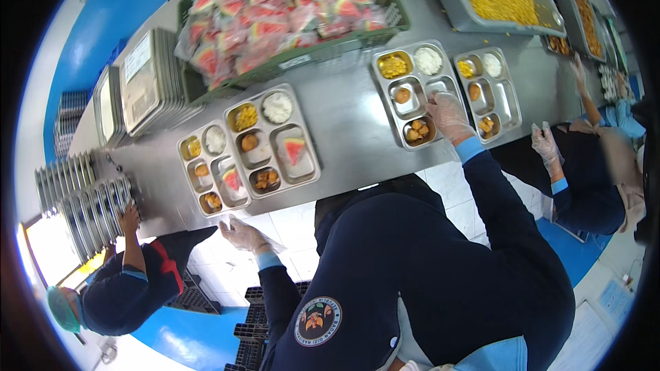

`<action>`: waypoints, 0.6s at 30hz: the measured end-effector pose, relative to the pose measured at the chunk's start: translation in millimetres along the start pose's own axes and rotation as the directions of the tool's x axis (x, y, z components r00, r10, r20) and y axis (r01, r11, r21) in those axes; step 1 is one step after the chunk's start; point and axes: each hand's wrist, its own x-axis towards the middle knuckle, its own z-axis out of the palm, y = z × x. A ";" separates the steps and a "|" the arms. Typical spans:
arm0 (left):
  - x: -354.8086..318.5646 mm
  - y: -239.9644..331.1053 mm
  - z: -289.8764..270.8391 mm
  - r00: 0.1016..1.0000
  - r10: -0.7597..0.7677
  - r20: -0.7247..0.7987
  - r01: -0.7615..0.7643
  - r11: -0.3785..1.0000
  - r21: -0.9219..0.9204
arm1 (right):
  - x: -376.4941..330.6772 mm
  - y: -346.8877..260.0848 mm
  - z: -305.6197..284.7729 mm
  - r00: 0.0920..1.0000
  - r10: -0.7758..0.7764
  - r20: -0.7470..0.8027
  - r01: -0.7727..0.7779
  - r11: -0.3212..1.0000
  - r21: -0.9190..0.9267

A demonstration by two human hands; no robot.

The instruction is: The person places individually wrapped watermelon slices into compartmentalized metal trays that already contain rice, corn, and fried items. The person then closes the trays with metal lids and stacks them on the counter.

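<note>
The stamped steel meal tray under the right hand point(414, 98) is lying on the long steel counter point(344, 124), just right of centre. It is carrying yellow corn, white rice, a fried piece and battered nuggets, but its large compartment is sitting bare. The right hand point(447, 115), in a clear plastic glove, is resting on that tray's near right edge, fingers curled loosely; whether it is pinching anything cannot be told. A neighbouring steel tray to the right point(489, 91) is likewise lacking fruit.

The left hand point(242, 235), also gloved, is hovering open and empty at the counter's near edge, just below two finished steel trays point(275, 139), each already bearing a wedge of red watermelon point(294, 149). Judged from this, two trays are complete and two are awaiting watermelon.

Behind them, the green plastic crate of bagged watermelon slices point(289, 10) is standing well stocked. Co-workers are working at both ends of the counter.
</note>
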 end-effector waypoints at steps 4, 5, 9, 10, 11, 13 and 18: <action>87.2 -89.8 16.6 0.959 -0.284 -0.017 0.268 0.920 -0.285 | -1.5 -61.3 23.2 0.997 0.046 0.065 -0.045 0.999 -0.018; 102.5 -108.0 21.1 0.908 -0.398 0.129 0.385 0.675 -0.629 | -2.5 -81.1 30.8 0.993 0.081 0.090 -0.083 0.996 0.020; 140.0 -137.8 32.9 0.869 -0.405 0.284 0.480 0.549 -0.684 | -10.6 -151.9 57.2 0.963 0.179 0.203 -0.224 0.948 0.226; 143.7 -135.3 33.4 0.871 -0.388 0.301 0.486 0.605 -0.631 | -14.7 -167.2 68.0 0.951 0.206 0.232 -0.273 0.910 0.311; 145.4 -130.0 32.9 0.835 -0.427 0.347 0.547 0.574 -0.609 | -16.5 -177.3 76.3 0.933 0.233 0.276 -0.334 0.845 0.418; 138.0 -114.9 32.4 0.846 -0.408 0.342 0.532 0.620 -0.577 | -14.9 -190.9 95.4 0.945 0.226 0.238 -0.302 0.882 0.361; 108.0 -84.0 44.1 0.856 -0.379 0.353 0.516 0.576 -0.633 | -2.4 -190.9 122.4 0.971 0.099 0.216 -0.168 0.929 0.329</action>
